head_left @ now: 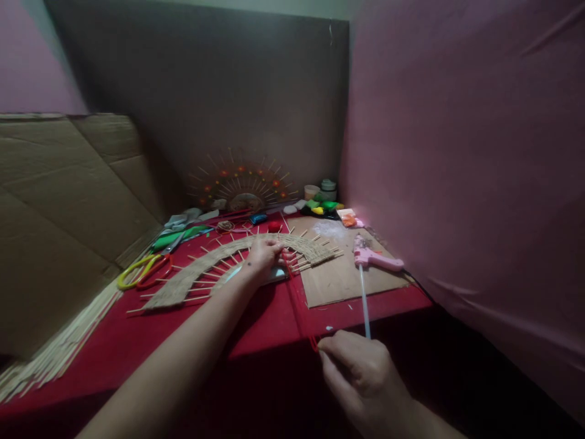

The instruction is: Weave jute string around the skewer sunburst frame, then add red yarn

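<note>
My left hand [266,255] is closed at the inner edge of a fan-shaped arch [176,283] of thin sticks wrapped in tan twine, its fingertips pinching red yarn. From there the red yarn [299,299] runs down toward me, to my right hand [361,369], which is closed on its other end just off the table's front edge. The arch lies on the red tablecloth, its right end over a cardboard sheet. Under my left wrist, a pale shiny piece [276,274] is partly covered; I cannot make out what it is.
On the cardboard sheet [329,292] lies a pink glue gun [377,261], its long glue stick pointing at me. Yellow-and-red-handled scissors [137,271] and a bundle of thin sticks [59,347] are at left. A decorated stick fan [247,183] stands behind coloured packets and small jars [328,188].
</note>
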Motion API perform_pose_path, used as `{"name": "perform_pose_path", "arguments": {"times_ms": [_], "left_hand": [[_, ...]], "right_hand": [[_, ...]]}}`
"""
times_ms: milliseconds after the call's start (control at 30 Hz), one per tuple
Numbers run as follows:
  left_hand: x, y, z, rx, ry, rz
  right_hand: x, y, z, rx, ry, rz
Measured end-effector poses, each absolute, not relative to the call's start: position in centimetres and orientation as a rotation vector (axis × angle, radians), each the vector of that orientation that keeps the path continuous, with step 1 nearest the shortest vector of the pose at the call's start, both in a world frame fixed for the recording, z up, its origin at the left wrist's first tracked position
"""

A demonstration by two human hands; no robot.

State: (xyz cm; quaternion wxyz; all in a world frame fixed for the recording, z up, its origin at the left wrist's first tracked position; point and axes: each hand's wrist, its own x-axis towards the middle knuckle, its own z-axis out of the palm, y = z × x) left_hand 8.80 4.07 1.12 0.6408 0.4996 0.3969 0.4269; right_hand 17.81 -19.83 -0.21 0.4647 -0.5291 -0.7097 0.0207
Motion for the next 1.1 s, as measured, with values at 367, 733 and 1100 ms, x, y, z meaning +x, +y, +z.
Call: {"name": "perform_pose_path", "arguments": {"times_ms": [367,733,1100], "left_hand": [[4.2,3.8,3.0,1.642,1.001,1.364],[-2.0,5.8,3.3,1.694,1.121,1.797],[-4.2,5.3,4.1,1.682,1.223,2.097]], "right_hand": [[20.0,-17.9,1.6,-1.421,-1.432,0.483],[21.3,-6.4,4.7,-1.269,-1.191,0.934],[19.5,5.5,2.8,-1.511,-1.452,0.547]]}}
